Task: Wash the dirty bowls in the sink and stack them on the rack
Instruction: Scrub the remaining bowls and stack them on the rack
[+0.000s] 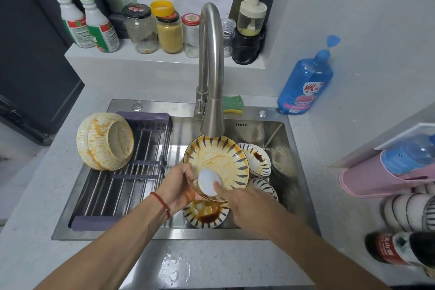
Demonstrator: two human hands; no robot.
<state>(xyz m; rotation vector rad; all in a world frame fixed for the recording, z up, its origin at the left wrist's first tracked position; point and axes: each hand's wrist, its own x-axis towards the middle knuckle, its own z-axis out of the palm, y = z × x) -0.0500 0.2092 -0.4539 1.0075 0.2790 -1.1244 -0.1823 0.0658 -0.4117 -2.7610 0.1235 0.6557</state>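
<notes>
The left hand (179,183) has its grip closed round the nine o'clock rim of a wide cream ceramic bowl with dark blue leaf strokes and orange sauce smears (219,162). It holds the bowl tilted toward the person directly beneath the curved brushed-steel tap (210,73), probably so water would run over the soiled inside and drain off. The right hand (244,205) comes in from five o'clock with loosely extended fingers holding nothing; a fingertip touches a pale blurred patch low in the bowl, which I cannot identify.

More stained striped bowls (207,214) wait in the stainless-steel sink (296,186), at six and three o'clock of the held one. On the dark slatted drying rack (131,179) across the sink's left half, two nested cream bowls (104,141) lie on their side at ten o'clock, sauce-streaked. A green-and-yellow sponge (233,104) sits behind the tap, within reach.
</notes>
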